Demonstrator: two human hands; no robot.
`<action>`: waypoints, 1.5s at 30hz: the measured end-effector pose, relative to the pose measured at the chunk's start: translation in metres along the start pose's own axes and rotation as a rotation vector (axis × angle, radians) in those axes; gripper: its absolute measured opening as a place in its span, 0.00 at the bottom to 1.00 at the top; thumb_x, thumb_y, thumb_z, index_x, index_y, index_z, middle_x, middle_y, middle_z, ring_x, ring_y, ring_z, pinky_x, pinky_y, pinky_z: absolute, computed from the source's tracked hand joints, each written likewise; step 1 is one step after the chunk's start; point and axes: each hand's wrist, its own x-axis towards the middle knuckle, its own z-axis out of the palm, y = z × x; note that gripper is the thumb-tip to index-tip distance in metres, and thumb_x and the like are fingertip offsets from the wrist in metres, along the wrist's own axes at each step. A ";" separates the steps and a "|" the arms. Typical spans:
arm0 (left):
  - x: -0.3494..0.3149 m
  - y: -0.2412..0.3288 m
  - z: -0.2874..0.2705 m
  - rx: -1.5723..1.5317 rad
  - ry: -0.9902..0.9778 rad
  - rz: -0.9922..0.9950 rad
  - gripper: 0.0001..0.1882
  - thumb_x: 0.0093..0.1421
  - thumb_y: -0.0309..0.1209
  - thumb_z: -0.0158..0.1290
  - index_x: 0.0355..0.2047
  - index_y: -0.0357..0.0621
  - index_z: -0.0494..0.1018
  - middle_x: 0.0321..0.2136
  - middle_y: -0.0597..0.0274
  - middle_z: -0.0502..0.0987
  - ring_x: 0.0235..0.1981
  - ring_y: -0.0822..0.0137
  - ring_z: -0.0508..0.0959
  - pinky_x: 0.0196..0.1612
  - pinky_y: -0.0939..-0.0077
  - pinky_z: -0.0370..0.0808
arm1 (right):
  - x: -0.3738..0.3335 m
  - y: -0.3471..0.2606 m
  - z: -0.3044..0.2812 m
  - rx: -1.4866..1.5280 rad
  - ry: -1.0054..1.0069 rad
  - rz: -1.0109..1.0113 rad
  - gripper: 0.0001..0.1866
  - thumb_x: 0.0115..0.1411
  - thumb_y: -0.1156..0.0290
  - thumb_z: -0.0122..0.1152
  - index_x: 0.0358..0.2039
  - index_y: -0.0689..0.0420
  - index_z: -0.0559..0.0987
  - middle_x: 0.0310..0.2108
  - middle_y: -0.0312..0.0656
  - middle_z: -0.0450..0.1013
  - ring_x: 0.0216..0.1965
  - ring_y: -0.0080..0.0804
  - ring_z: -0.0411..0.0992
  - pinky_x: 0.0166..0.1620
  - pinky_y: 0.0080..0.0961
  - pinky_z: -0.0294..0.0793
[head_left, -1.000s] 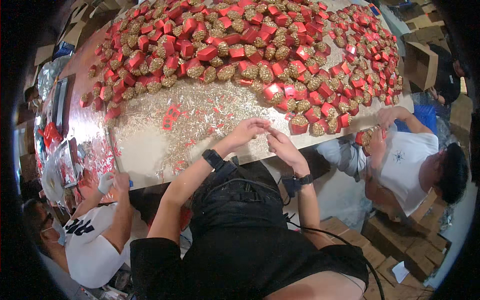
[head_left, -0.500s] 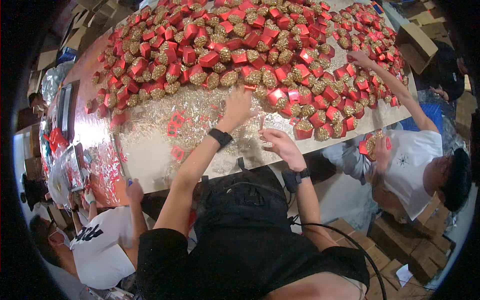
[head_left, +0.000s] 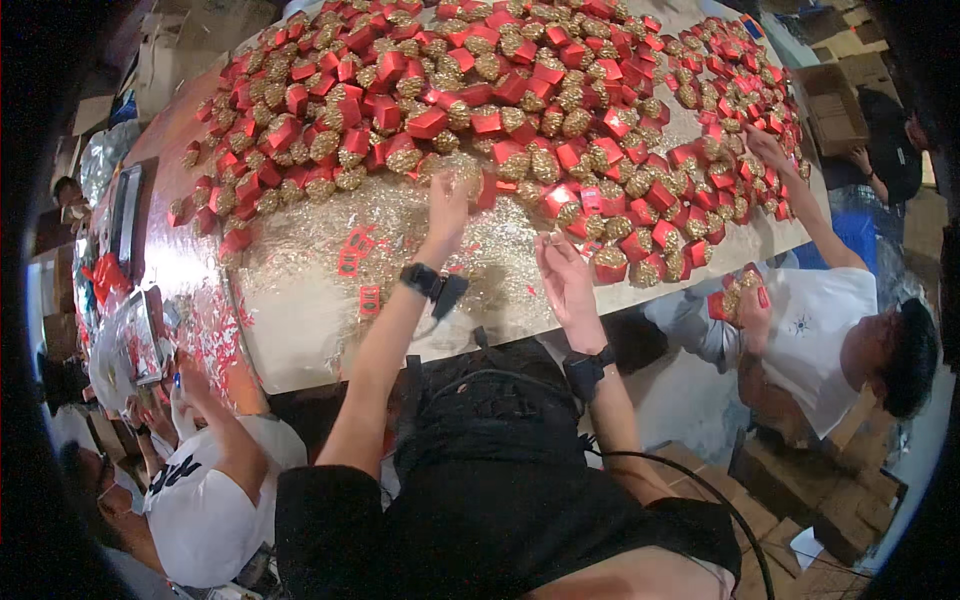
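12 o'clock: heaped pieces (head_left: 488, 121), part glossy red, part grainy glitter-gold. Bench (head_left: 285, 335) pale cream, gold-flecked; scraps (head_left: 350, 255) red. Towards 9, a copper-red stretch (head_left: 190, 270), speckled red and white. Wristband (head_left: 422, 280) black. Shirts: 6 o'clock, plain black (head_left: 560, 520); 3, white, dark starburst print (head_left: 815, 335); 8, white, black lettering (head_left: 215, 520). Cartons (head_left: 805, 490) at 4, brown.
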 end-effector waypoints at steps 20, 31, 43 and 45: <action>-0.149 0.122 -0.073 0.472 0.028 0.329 0.30 0.41 0.27 0.64 0.47 0.41 0.69 0.40 0.53 0.70 0.42 0.57 0.73 0.45 0.66 0.71 | -0.028 0.071 0.107 -0.795 -0.282 -0.392 0.05 0.57 0.81 0.62 0.36 0.63 0.79 0.40 0.44 0.78 0.41 0.26 0.75 0.48 0.23 0.74; -0.163 0.128 -0.077 0.711 0.004 0.583 0.30 0.36 0.27 0.64 0.44 0.43 0.70 0.40 0.53 0.71 0.45 0.52 0.72 0.48 0.62 0.70 | -0.030 0.046 0.098 -0.967 -0.371 -0.301 0.07 0.56 0.90 0.51 0.28 0.67 0.76 0.33 0.43 0.74 0.36 0.28 0.77 0.41 0.22 0.78; -0.168 0.123 -0.070 0.693 -0.039 0.549 0.31 0.37 0.28 0.65 0.46 0.44 0.70 0.41 0.54 0.69 0.46 0.53 0.70 0.50 0.62 0.69 | -0.026 0.027 0.093 -1.187 -0.463 -0.230 0.07 0.54 0.89 0.54 0.21 0.66 0.74 0.33 0.44 0.76 0.35 0.26 0.76 0.41 0.23 0.78; -0.165 0.119 -0.072 0.748 -0.066 0.585 0.32 0.39 0.30 0.66 0.47 0.42 0.70 0.40 0.53 0.69 0.46 0.53 0.70 0.50 0.62 0.68 | -0.027 0.033 0.089 -1.153 -0.397 -0.185 0.08 0.53 0.90 0.54 0.21 0.66 0.74 0.33 0.44 0.76 0.35 0.26 0.76 0.42 0.24 0.78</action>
